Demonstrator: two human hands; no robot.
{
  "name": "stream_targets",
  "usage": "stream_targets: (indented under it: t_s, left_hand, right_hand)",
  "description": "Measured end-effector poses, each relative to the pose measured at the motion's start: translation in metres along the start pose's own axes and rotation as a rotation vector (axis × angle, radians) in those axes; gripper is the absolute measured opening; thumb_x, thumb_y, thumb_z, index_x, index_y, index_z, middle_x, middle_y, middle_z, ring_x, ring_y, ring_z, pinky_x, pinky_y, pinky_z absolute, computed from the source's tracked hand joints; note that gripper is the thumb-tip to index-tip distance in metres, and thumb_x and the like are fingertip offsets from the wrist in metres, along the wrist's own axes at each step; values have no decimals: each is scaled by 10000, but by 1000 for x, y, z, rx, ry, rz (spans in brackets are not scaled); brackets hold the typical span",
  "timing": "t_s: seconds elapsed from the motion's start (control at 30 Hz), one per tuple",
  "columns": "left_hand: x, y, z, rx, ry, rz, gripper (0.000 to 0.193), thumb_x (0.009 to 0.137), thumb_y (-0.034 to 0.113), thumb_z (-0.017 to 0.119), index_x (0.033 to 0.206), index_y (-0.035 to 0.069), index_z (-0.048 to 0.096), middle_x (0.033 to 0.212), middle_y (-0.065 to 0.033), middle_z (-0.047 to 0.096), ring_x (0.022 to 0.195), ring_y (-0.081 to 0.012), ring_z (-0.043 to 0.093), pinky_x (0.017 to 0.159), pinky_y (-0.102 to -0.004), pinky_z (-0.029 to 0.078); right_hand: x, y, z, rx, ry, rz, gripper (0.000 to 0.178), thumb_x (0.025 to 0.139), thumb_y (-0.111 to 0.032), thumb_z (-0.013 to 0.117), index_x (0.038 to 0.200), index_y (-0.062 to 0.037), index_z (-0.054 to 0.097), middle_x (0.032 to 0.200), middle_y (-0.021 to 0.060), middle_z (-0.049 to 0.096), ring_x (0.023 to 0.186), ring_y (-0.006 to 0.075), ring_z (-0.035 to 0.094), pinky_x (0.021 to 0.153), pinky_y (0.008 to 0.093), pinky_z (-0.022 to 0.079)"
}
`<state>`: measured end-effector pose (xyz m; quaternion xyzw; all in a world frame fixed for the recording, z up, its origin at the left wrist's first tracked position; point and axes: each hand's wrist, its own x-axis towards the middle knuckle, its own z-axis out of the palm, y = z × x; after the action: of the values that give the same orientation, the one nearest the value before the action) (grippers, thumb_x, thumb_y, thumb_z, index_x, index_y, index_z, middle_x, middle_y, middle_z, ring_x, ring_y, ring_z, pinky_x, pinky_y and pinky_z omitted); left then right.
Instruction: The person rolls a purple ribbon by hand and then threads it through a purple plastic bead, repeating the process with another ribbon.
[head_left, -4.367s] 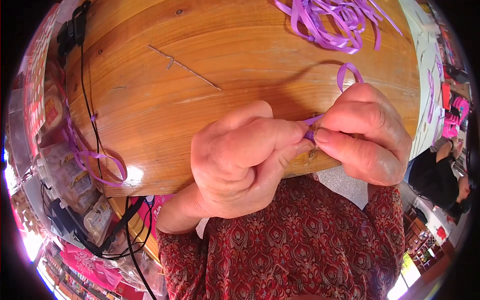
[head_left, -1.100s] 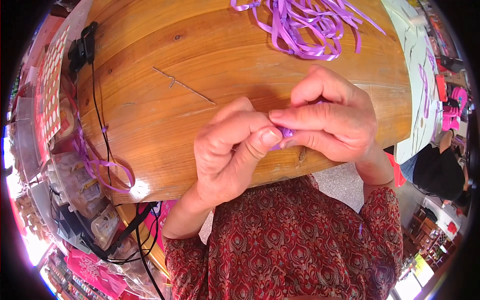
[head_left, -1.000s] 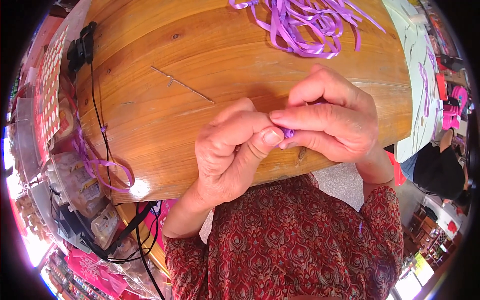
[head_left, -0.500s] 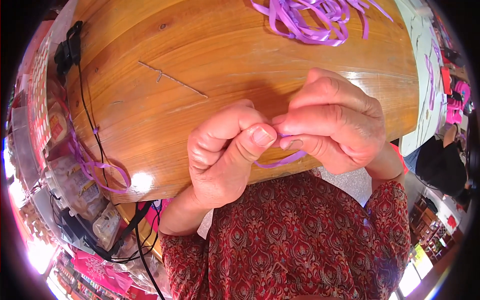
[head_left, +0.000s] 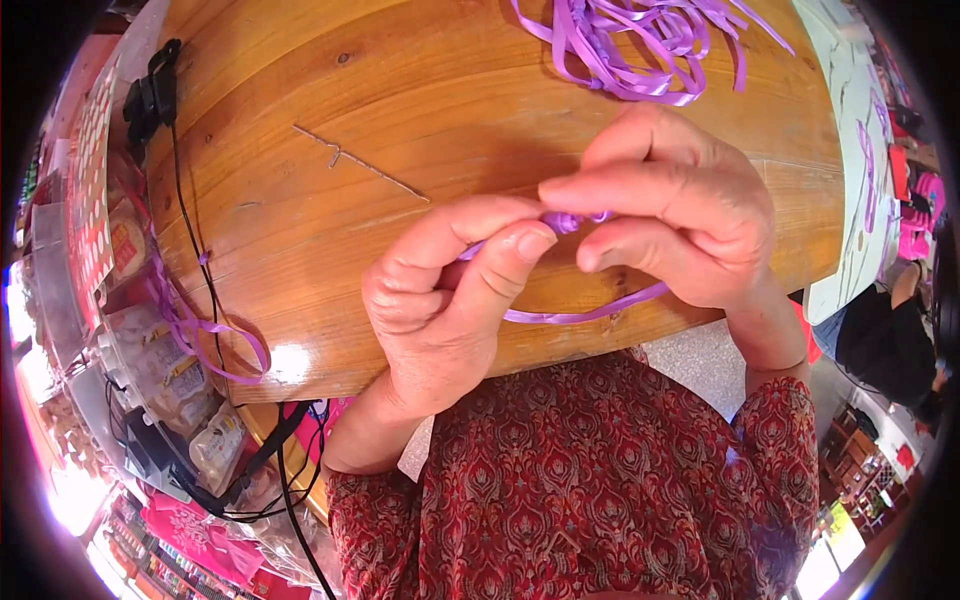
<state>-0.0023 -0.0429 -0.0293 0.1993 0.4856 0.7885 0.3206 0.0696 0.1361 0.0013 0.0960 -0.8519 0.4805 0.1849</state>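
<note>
Above the front edge of the wooden table, my left hand point(head_left: 440, 300) pinches a purple ribbon point(head_left: 585, 311) between thumb and forefinger. A small twisted or knotted bit of the ribbon shows just past those fingertips. My right hand point(head_left: 680, 205) is at that bit with thumb and forefinger apart; its forefinger lies along the top of the knot. The rest of the ribbon hangs in a loop below both hands. Part of it is hidden behind the left fingers.
A pile of purple ribbons point(head_left: 640, 45) lies at the table's far side. A thin twisted wire-like strand point(head_left: 365, 165) rests left of centre. Further left are a black cable point(head_left: 180, 200), another ribbon loop point(head_left: 245, 350) and plastic packages point(head_left: 150, 345). A person in black point(head_left: 880, 340) is at the far right.
The right thumb and forefinger have parted, and the purple knot between the hands has come into sight. The ribbon loop below now spreads wider to the right.
</note>
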Motion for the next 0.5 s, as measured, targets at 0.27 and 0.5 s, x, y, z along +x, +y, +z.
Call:
stream_targets:
  t_s: [0.27, 0.5]
  left_hand:
    - [4, -1, -2, 14, 22, 16, 146, 861, -1, 612, 1006, -11, 630, 934, -45, 654, 838, -70, 577, 758, -194, 459]
    - [3, -1, -1, 93, 35, 63, 161, 855, 2, 623, 1016, -3, 630, 922, -35, 655, 805, -49, 575, 716, -168, 458]
  right_hand:
    - [0, -9, -7, -19, 27, 37, 329, 757, -10, 677, 1073, 58, 619, 849, 105, 592, 742, 155, 559, 634, 230, 435]
    - [-5, -5, -4, 224, 122, 157, 235, 737, 62, 686, 956, 37, 607, 868, 134, 606, 755, 153, 575, 630, 233, 457]
